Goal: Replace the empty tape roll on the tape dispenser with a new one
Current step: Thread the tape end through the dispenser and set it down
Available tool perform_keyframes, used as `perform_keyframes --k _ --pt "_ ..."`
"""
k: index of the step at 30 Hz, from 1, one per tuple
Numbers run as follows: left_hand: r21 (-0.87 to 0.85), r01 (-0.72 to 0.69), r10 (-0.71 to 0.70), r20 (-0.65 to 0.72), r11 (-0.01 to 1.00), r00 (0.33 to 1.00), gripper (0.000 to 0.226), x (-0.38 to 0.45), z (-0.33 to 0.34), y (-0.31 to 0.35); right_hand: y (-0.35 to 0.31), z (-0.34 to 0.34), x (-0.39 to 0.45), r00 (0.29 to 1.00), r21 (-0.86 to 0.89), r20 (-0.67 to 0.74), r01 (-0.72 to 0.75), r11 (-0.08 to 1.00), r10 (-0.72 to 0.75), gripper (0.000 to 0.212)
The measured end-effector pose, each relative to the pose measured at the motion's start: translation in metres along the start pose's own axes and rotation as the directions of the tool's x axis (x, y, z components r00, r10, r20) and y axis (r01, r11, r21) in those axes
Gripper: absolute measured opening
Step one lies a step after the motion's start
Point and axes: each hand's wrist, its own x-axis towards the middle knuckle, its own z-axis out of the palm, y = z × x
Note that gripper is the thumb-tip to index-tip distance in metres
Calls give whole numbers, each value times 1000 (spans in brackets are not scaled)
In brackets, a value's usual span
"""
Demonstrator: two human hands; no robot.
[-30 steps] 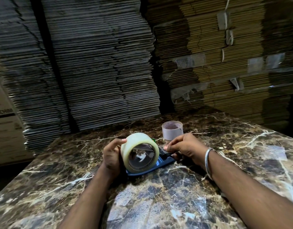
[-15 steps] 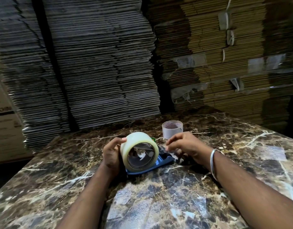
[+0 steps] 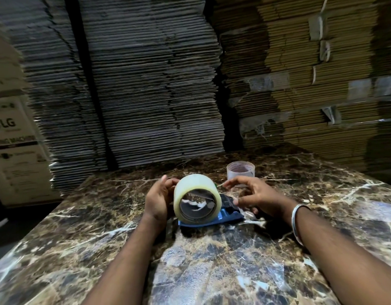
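Note:
A full roll of clear tape [image 3: 197, 187] stands on edge in the blue tape dispenser [image 3: 226, 217], which lies on the marble table [image 3: 128, 245]. My left hand [image 3: 157, 199] cups the roll's left side, fingers curled behind it and thumb raised. My right hand [image 3: 260, 197] hovers just over the dispenser's black front part with fingers spread and bent, holding nothing that I can make out. The empty tape core [image 3: 240, 172] stands upright on the table behind my right hand. A crumpled bit of clear tape [image 3: 249, 216] lies by the dispenser's right end.
Tall stacks of flattened grey cardboard [image 3: 146, 84] and brown cardboard [image 3: 300, 89] rise right behind the table's far edge. A white printed carton [image 3: 14, 155] stands at the left, off the table. The table's left edge drops to a dark floor.
My right hand has lifted off the dispenser's front and spread its fingers. My left thumb has come up off the roll. The view has tilted and blurred slightly.

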Motion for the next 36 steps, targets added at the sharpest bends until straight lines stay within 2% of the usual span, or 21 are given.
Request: perform_keyframes --k 2,5,9,13,14,15,17,18,21,23,27,29,33,36 --pt "35 -19 22 -73 999 997 61 1 -4 -2 1 2 0 1000 -139 7 23 990 -22 44" --pt "94 -32 39 -71 995 997 61 -4 -5 -3 4 5 -1 1000 -243 9 18 970 -17 64" --pt "220 -11 0 49 975 999 54 -16 -14 4 7 10 0 999 -285 50 27 958 -13 75" --pt "355 -85 3 227 931 974 38 -25 -37 10 11 11 4 999 -338 28 43 940 -36 73" --pt "422 -99 -32 292 901 956 40 -27 -43 10 13 11 6 998 -338 26 59 939 -54 73" --pt "516 -115 -80 341 849 937 52 -29 -48 10 14 11 6 998 -336 25 67 939 -62 74" --pt "707 -171 -150 367 686 918 78 -33 -51 11 17 10 7 997 -337 30 79 938 -73 76" --pt "767 -195 -154 356 611 922 82 -35 -49 10 18 10 8 997 -333 30 81 940 -75 76" --pt "846 -241 -137 342 477 930 76 -36 -43 10 20 9 11 998 -349 35 53 936 -44 72" --pt "869 -244 -133 329 431 935 75 -34 -43 9 20 11 14 999 -417 29 32 908 -22 72" --pt "860 -267 -118 348 434 930 76 -33 -45 6 18 11 15 1000 -565 27 14 825 2 91" --pt "850 -264 -117 352 455 929 74 -32 -44 6 15 11 12 999 -575 30 31 817 -16 87" --pt "826 -288 -56 358 484 932 59 -31 -44 3 18 11 9 1000 -494 2 3 870 -2 79" --pt "801 -261 -69 351 538 934 54 -33 -42 2 21 12 8 1000 -556 2 24 831 -27 84"
